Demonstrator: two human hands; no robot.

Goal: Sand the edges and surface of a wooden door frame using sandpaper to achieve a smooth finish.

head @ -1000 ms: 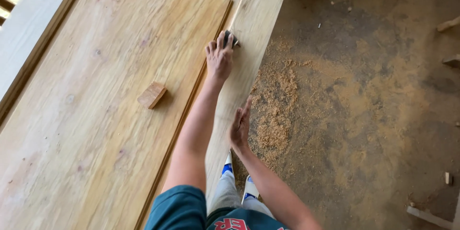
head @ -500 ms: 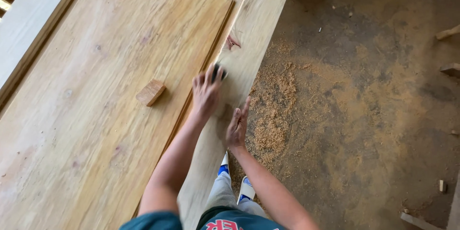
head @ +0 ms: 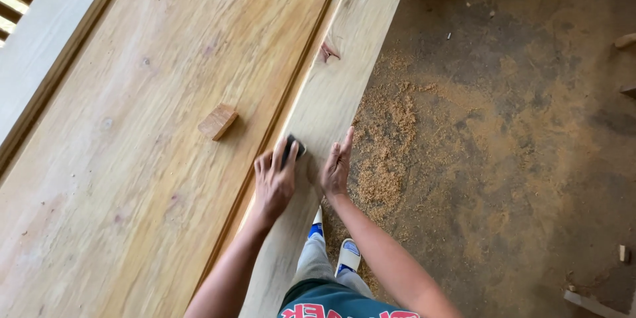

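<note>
Head view: left hand (head: 273, 182) presses a small dark sanding pad (head: 292, 150) flat on the door panel's (head: 132, 159) side rail, fingers curled over it. Pad looks light, slightly squishy, easy to palm from above; it points toward 1 o'clock. Right hand (head: 336, 169) rests open, flat on the rail edge. Wood block (head: 217, 121) sits at 10 o'clock.

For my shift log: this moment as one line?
left hand: pressing dark sanding pad on door frame | right hand: flat on frame edge

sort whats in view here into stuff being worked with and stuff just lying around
In use: left hand pressing a small dark sanding pad on the door frame rail; right hand flat on the rail edge.

Lying about: wooden block on the panel; sawdust on the floor.
</note>
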